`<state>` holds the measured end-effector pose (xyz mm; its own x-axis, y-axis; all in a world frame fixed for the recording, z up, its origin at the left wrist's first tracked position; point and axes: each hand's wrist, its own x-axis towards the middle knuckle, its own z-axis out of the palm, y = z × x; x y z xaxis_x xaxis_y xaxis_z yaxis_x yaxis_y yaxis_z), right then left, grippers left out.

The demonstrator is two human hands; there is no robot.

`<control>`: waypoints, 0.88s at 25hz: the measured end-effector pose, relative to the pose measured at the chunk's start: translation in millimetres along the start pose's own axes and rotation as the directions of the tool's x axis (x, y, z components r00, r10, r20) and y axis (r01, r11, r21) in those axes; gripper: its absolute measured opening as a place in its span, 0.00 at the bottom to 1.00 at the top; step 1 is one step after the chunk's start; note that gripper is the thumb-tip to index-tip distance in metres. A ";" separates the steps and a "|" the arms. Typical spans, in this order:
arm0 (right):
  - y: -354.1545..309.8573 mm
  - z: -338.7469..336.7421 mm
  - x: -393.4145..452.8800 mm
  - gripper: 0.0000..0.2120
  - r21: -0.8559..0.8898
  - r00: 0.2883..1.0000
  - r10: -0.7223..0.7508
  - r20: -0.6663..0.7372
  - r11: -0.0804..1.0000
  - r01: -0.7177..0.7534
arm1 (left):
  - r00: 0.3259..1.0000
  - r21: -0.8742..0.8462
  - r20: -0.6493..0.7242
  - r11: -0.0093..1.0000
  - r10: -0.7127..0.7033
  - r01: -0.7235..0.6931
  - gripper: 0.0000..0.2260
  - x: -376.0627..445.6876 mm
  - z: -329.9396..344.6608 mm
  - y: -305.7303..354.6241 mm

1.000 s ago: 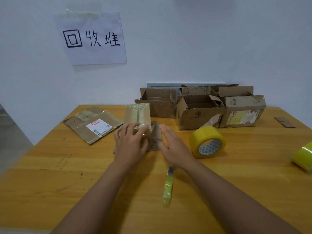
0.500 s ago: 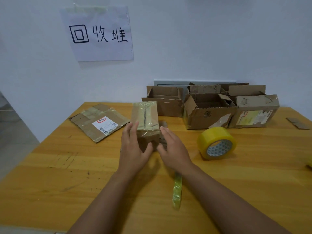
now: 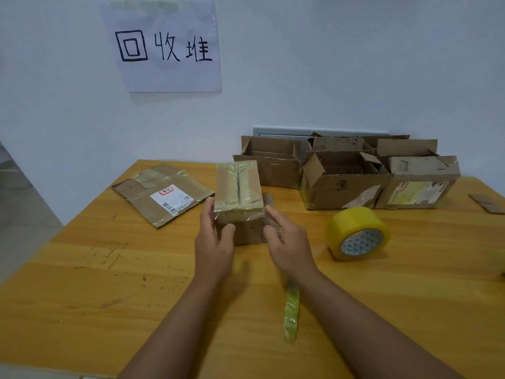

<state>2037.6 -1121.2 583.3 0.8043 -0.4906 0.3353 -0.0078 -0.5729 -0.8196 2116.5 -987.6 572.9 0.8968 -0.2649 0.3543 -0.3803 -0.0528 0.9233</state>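
A small brown cardboard box (image 3: 237, 187) stands on the wooden table (image 3: 95, 283) in the middle of the view. Clear tape runs over its top seam and down its near face. My left hand (image 3: 214, 243) presses against its left side with the fingers flat, and the thumb rests on the near face. My right hand (image 3: 289, 242) lies by the box's right side with its fingers stretched toward the near right corner. A printed flap (image 3: 269, 228) shows between that hand and the box.
A yellow tape roll (image 3: 358, 233) lies to the right. A crumpled strip of tape (image 3: 291, 313) sits under my right forearm. A flattened carton (image 3: 164, 194) lies at the left. Three open cartons (image 3: 344, 184) line the back wall, and a paper sign (image 3: 166, 47) hangs above.
The box has been set more upright and closer to me. My left hand slid from its top down to its left side, and my right hand closed in on its right side.
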 end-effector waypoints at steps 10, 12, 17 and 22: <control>-1.5 5.6 -6.9 0.12 0.364 0.993 0.076 -0.088 0.930 -0.039 | 0.993 -0.096 -0.114 0.995 -0.021 0.010 0.29 -12.8 4.8 -3.5; 1.7 4.0 -6.6 0.14 0.260 0.992 -0.020 -0.124 0.964 0.052 | 0.986 0.020 -0.154 0.998 0.062 -0.060 0.24 -14.3 5.5 -4.8; 10.8 18.7 5.8 0.15 -0.059 0.939 -0.281 -0.197 0.960 0.275 | 0.967 0.197 -0.148 0.964 0.208 -0.177 0.10 -2.3 1.5 -19.6; 18.9 15.3 12.5 0.12 -0.149 0.908 -0.380 -0.174 0.922 0.358 | 0.968 0.211 -0.096 0.955 0.233 -0.209 0.13 2.7 0.6 -24.5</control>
<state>2056.6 -1128.1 564.8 0.6304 -0.3417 0.6970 0.1919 -0.8014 -0.5665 2128.1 -987.6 551.2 0.8010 -0.1762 0.5722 -0.5982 -0.1984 0.7764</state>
